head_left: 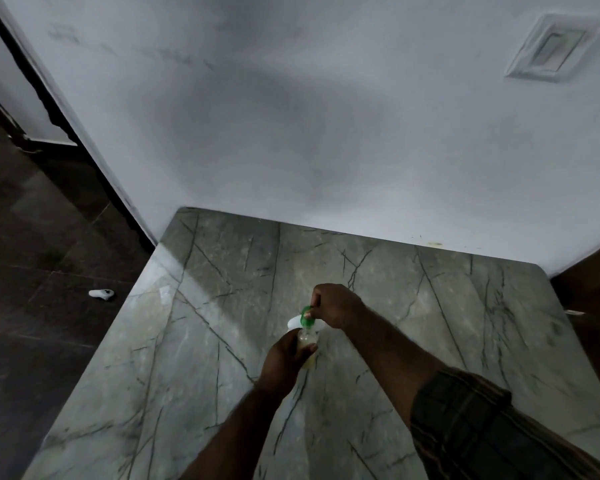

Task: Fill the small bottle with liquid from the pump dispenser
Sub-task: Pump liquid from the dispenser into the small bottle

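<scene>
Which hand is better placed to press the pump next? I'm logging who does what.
The right hand: it already sits on the green pump head, while the left hand holds the small bottle beneath the nozzle.

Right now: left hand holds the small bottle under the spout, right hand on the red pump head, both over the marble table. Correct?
Not quite. In the head view the pump head is green, not red. The rest holds: the left hand holds the small bottle under the spout, the right hand is on the pump, both over the marble table.
</scene>
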Available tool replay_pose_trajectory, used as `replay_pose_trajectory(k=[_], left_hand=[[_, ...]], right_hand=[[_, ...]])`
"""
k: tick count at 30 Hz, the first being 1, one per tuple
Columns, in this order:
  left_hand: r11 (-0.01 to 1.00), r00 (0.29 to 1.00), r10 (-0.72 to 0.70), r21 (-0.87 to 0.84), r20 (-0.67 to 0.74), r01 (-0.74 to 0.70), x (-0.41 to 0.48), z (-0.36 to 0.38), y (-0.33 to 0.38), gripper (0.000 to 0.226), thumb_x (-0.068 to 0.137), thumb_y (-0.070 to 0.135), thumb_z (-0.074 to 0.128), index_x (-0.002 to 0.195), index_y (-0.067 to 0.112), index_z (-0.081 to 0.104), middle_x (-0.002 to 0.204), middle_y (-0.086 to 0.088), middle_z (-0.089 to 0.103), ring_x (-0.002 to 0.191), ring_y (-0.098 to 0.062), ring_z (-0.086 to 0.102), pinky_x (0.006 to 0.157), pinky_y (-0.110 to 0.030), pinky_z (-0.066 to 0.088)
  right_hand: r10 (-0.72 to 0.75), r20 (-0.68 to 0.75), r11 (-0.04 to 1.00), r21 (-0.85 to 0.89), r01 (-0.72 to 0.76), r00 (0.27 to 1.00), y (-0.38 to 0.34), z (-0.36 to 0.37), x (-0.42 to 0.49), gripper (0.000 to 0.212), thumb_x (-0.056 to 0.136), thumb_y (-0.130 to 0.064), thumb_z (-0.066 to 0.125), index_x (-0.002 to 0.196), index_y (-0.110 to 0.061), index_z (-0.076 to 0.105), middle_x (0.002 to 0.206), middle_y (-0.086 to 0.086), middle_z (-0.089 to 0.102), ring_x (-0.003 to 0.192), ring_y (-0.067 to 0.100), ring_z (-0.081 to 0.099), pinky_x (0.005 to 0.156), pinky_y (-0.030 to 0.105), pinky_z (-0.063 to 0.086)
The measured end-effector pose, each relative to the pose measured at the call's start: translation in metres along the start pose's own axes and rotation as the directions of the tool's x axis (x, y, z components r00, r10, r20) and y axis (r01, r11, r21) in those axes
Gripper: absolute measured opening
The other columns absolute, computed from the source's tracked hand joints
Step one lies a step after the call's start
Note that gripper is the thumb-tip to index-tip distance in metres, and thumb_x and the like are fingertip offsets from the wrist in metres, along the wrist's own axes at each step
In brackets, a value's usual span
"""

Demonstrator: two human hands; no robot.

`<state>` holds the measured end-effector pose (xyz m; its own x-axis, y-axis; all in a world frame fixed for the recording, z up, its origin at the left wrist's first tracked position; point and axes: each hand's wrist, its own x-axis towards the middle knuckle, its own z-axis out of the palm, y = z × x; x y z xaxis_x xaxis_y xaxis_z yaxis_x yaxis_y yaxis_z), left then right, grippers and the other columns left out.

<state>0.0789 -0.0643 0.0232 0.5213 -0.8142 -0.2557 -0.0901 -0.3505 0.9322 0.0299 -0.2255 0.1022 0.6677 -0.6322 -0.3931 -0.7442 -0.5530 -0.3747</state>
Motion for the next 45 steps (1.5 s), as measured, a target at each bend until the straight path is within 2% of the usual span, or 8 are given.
replay_pose_trajectory(k=[7, 11, 22, 32, 36, 38, 42, 45], left_hand=[[1.0, 1.0, -0.016, 0.012, 0.003, 0.016, 0.001, 0.002, -0.007, 0.024, 0.089, 0.029, 0.067, 0.112, 0.022, 0.066, 0.094, 0.004, 0.072, 0.083, -0.008, 0.067, 0.072, -0.019, 0.051], [1.0, 1.0, -0.011, 0.008, -0.013, 0.011, 0.001, 0.004, -0.009, 0.025, 0.089, 0.029, 0.068, 0.113, 0.021, 0.066, 0.096, 0.002, 0.072, 0.086, -0.012, 0.067, 0.075, -0.024, 0.053], [1.0, 0.999, -0.02, -0.001, -0.027, 0.02, 0.0, 0.006, -0.014, 0.027, 0.088, 0.034, 0.068, 0.114, 0.025, 0.066, 0.098, 0.004, 0.072, 0.09, -0.012, 0.068, 0.083, -0.035, 0.057], [1.0, 0.999, -0.029, 0.009, -0.039, 0.029, 0.002, 0.004, -0.011, 0.033, 0.085, 0.036, 0.071, 0.116, 0.024, 0.066, 0.099, 0.004, 0.073, 0.09, -0.014, 0.068, 0.085, -0.043, 0.057], [0.999, 0.999, -0.033, 0.039, -0.026, 0.034, 0.0, 0.006, -0.016, 0.036, 0.086, 0.039, 0.069, 0.119, 0.023, 0.064, 0.102, 0.005, 0.072, 0.092, -0.013, 0.067, 0.085, -0.037, 0.057], [0.998, 0.999, -0.019, 0.062, -0.033, 0.021, -0.001, 0.006, -0.015, 0.035, 0.087, 0.037, 0.068, 0.118, 0.022, 0.064, 0.101, 0.003, 0.071, 0.091, -0.015, 0.067, 0.081, -0.031, 0.056], [0.998, 0.999, 0.0, 0.065, -0.033, 0.002, 0.002, 0.004, -0.012, 0.034, 0.087, 0.034, 0.069, 0.118, 0.022, 0.064, 0.101, 0.004, 0.072, 0.091, -0.014, 0.067, 0.082, -0.034, 0.057], [0.998, 1.0, 0.008, 0.064, -0.025, -0.006, 0.002, 0.002, -0.008, 0.03, 0.088, 0.03, 0.069, 0.116, 0.022, 0.066, 0.1, 0.005, 0.072, 0.09, -0.013, 0.067, 0.08, -0.028, 0.055]], right_hand=[[0.017, -0.039, 1.0, 0.002, -0.017, 0.999, 0.002, 0.01, -0.003, 0.022, 0.083, -0.038, 0.071, 0.095, -0.022, 0.063, 0.101, 0.002, 0.069, 0.095, 0.023, 0.064, 0.086, 0.043, 0.054], [0.012, -0.018, 1.0, -0.006, -0.012, 1.0, 0.001, 0.007, -0.002, 0.027, 0.081, -0.04, 0.073, 0.097, -0.021, 0.064, 0.104, 0.003, 0.07, 0.098, 0.023, 0.064, 0.087, 0.042, 0.053], [0.025, -0.028, 0.998, -0.052, -0.027, 0.999, 0.0, 0.011, -0.001, 0.028, 0.085, -0.035, 0.07, 0.105, -0.017, 0.064, 0.106, 0.005, 0.069, 0.1, 0.025, 0.064, 0.087, 0.042, 0.054], [0.018, -0.013, 0.998, -0.054, -0.018, 1.0, -0.001, 0.004, -0.003, 0.036, 0.082, -0.043, 0.072, 0.105, -0.017, 0.065, 0.106, 0.004, 0.069, 0.101, 0.024, 0.063, 0.09, 0.044, 0.053], [0.016, -0.03, 0.998, -0.062, -0.018, 0.999, 0.002, 0.013, -0.004, 0.028, 0.083, -0.037, 0.072, 0.102, -0.018, 0.063, 0.106, 0.004, 0.069, 0.101, 0.025, 0.064, 0.089, 0.042, 0.053], [0.0, -0.023, 0.999, -0.05, -0.001, 1.0, 0.003, 0.012, -0.003, 0.03, 0.081, -0.041, 0.073, 0.1, -0.019, 0.064, 0.106, 0.004, 0.069, 0.101, 0.025, 0.064, 0.088, 0.043, 0.053], [-0.004, -0.02, 0.998, -0.056, 0.003, 1.0, 0.0, 0.004, -0.002, 0.033, 0.078, -0.045, 0.074, 0.098, -0.02, 0.066, 0.105, 0.003, 0.07, 0.101, 0.024, 0.064, 0.09, 0.045, 0.054], [-0.001, -0.031, 0.997, -0.071, -0.001, 1.0, 0.0, 0.005, -0.001, 0.03, 0.079, -0.044, 0.073, 0.099, -0.022, 0.065, 0.105, 0.002, 0.069, 0.101, 0.024, 0.064, 0.09, 0.046, 0.053]])
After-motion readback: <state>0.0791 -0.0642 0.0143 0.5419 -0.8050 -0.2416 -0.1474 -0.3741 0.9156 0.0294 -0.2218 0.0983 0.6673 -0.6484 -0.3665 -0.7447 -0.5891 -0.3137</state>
